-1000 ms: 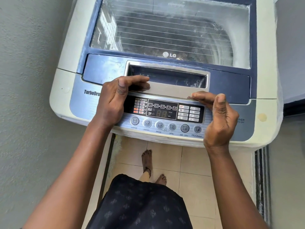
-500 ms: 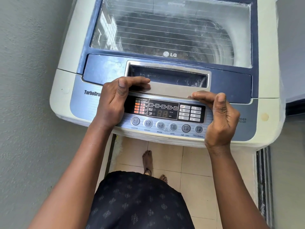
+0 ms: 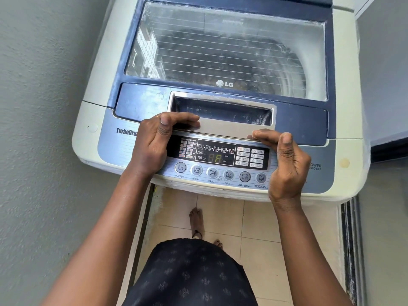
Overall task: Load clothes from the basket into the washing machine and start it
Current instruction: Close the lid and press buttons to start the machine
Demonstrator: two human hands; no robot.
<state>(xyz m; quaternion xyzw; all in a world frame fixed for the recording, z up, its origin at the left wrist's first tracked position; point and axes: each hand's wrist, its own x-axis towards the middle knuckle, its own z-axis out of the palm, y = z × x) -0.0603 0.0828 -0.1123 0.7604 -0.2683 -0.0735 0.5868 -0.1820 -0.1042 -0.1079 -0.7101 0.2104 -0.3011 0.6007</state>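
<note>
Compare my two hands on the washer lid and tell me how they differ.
The left hand lies on the left end of the control panel, covering it; the right hand arches above the panel's right end. The left hand's fingers rest well onto the silver lid handle; the right hand's fingertips only touch its front right corner. Both hold nothing and point inward.

Single head view looks steeply down, close over the washing machine (image 3: 344,107); floor (image 3: 260,221) below.
</note>
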